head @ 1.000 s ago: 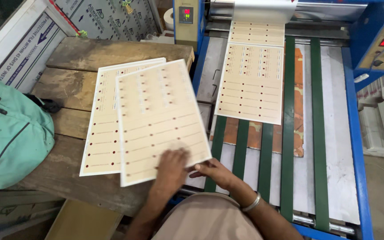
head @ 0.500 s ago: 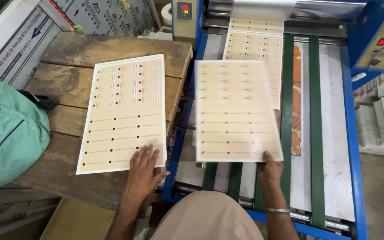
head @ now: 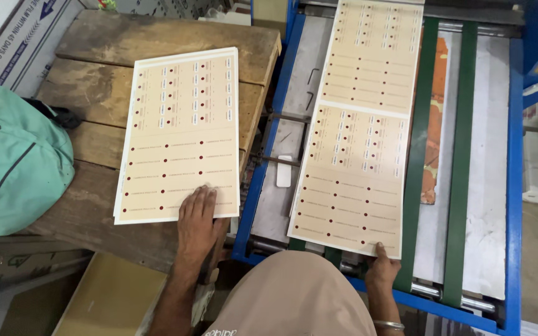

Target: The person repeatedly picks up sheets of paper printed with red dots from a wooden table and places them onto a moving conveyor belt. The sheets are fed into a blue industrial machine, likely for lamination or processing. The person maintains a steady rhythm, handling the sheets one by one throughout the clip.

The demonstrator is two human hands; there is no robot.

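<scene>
Left hand (head: 197, 223) fingers flat on stacked sheets (head: 182, 134); right hand (head: 381, 269) fingers pinch sheet (head: 350, 193).

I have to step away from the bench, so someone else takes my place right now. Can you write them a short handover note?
Left hand: flat on the near edge of the stack of printed sheets on the wooden table, holding nothing.
Right hand: fingers at the near edge of the front sheet on the machine's belts.
Done: several sheets stacked.
Left: the front sheet and another sheet behind it lie on the belts.
</scene>
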